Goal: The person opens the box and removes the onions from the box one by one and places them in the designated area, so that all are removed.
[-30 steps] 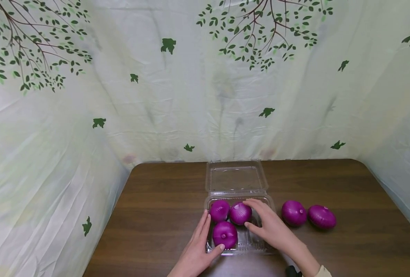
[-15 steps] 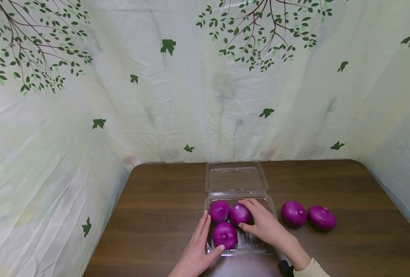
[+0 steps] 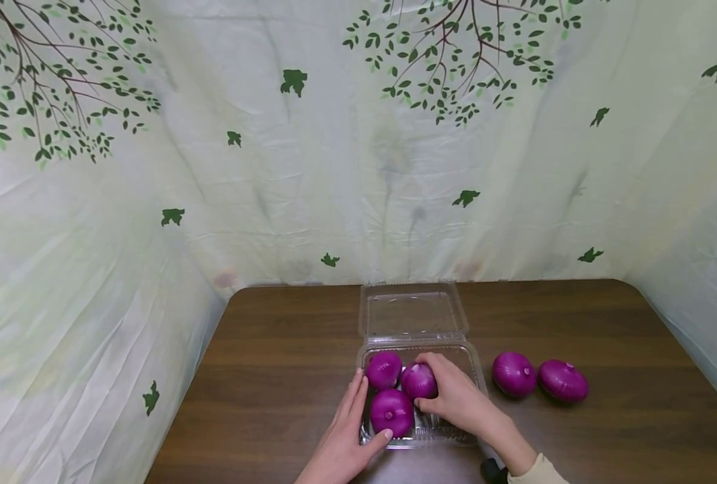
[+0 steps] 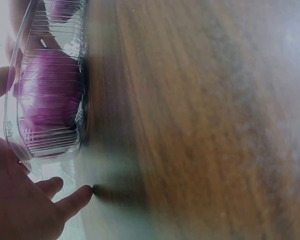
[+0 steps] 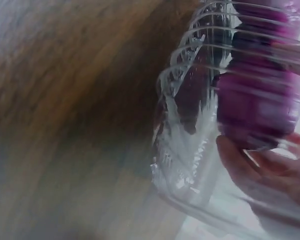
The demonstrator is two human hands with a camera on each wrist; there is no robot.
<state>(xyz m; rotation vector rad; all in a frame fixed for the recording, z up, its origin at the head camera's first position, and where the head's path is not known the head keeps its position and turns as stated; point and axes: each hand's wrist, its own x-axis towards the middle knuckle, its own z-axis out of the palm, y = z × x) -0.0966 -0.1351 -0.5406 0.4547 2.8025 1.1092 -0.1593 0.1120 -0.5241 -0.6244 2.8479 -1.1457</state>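
Most of the space ahead of the hands is pale patterned curtain [image 3: 310, 181]. The brown table [image 3: 292, 336] extends beneath the hands and to either side. Between the hands sits the clear tray [image 3: 426, 435]; its hinged lid [image 3: 413, 309] lies folded back beyond the fingertips.

Left hand [image 3: 349, 435]: fingers extended along the tray's left side, thumb at the near rim, curled round nothing. Contact pressure cannot be told. Right hand [image 3: 457, 398]: thumb and fingers curled, gripping the lighter-topped onion [image 3: 418, 380] inside the tray.

3 onions are in the tray: the gripped onion, the near onion [image 3: 392, 412] just beside the left thumb, and the far-left onion [image 3: 384, 370] just right of the left fingertips. 2 more, the round onion [image 3: 514, 374] and the oval onion [image 3: 563, 380], lie on the table to the right of the right hand. Smallest item: a black object [image 3: 493, 470] at the right wrist.

Seating the gripped onion, as judged:
1. Brace the tray with the left hand to prevent sliding.
2. Ease the onion against its 2 neighbours; excess force may roll them.
3. Confirm stability, then release gently, lifting clear.
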